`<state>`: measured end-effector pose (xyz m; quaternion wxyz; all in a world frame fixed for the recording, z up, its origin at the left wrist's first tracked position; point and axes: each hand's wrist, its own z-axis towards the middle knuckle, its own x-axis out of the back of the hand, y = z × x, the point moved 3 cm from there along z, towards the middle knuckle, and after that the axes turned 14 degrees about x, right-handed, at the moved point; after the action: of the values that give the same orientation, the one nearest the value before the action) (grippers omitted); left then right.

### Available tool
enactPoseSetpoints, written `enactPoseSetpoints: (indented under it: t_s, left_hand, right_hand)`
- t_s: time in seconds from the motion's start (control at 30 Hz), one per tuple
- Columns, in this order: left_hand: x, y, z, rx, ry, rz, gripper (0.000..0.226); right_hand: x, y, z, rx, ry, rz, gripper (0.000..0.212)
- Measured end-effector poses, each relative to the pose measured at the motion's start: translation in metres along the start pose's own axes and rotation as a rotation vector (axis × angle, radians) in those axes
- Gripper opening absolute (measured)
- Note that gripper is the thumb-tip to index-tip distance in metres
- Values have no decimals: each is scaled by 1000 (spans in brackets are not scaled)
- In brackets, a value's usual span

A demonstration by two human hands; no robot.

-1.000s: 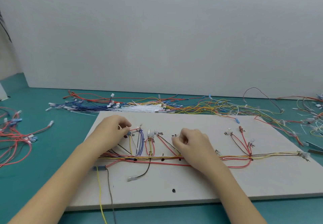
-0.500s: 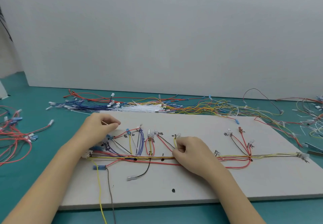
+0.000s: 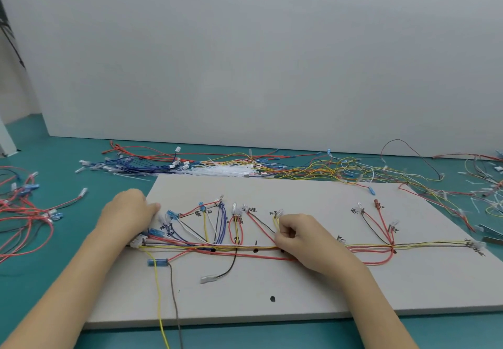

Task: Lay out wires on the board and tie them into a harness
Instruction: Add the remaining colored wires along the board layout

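Step in hand: laying out, I'd judge; the wires are being routed along the trunk of the harness (image 3: 245, 248), and I can make out no ties cinched on it.
Right hand (image 3: 304, 242): curled over the trunk at the board's centre, fingers (image 3: 285, 233) pinched together on the thin yellow wire (image 3: 275, 224) that branches up toward 12 o'clock.
Left hand (image 3: 128, 212): resting at the board's 9 o'clock edge, knuckles toward me. Whether its fingers are clamped on anything I cannot tell; the wire ends there are hidden under it.
Board (image 3: 326, 288): a flat, matte, pale grey panel with black handwritten labels and a few dark dots, lying on the teal surface (image 3: 54, 280).
Harness: slim insulated wires in red, yellow, blue, white and black, bunched into one horizontal run from 9 to 3 o'clock, with branches fanning up to small clear and blue terminals.
Loose ends: a yellow and a brown wire (image 3: 174, 308) trail off the board's 6 o'clock edge; a black lead with a clear terminal (image 3: 208, 278) sits just below the trunk.
Supplies: a heap of white cable ties (image 3: 223, 170) and tangled spare wires (image 3: 326, 169) beyond the board at 12 o'clock.
Next move: likely seating the yellow wire snug against the trunk, which needs a light, steady pull so neighbouring branches stay put.
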<state>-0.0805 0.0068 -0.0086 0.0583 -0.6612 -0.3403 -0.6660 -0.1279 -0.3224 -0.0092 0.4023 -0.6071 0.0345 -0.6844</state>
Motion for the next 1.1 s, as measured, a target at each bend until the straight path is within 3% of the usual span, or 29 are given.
enactPoseSetpoints:
  t_s: [0.2,0.5,0.67,0.9,1.03,1.1]
  left_hand:
    - [-4,6,-3,12,44,96,38]
    - [-14,16,-14,-16,67,32,42]
    - [-15,17,-13,0,65,14,44]
    - [-15,17,-12,-1,74,-34,42]
    - [-5,15,-16,-47,-15,-42,40]
    - [0,16,-24,-98,-104,-25,28]
  right_hand:
    - [8,8,-5,-42,-16,10,30]
    - [19,20,-9,-84,8,7,27]
    - [19,23,-8,-112,84,45,42]
    - [17,21,-6,-136,96,-10,41]
    - [15,20,-7,-129,130,4,42]
    - [15,21,-9,-127,147,37,42]
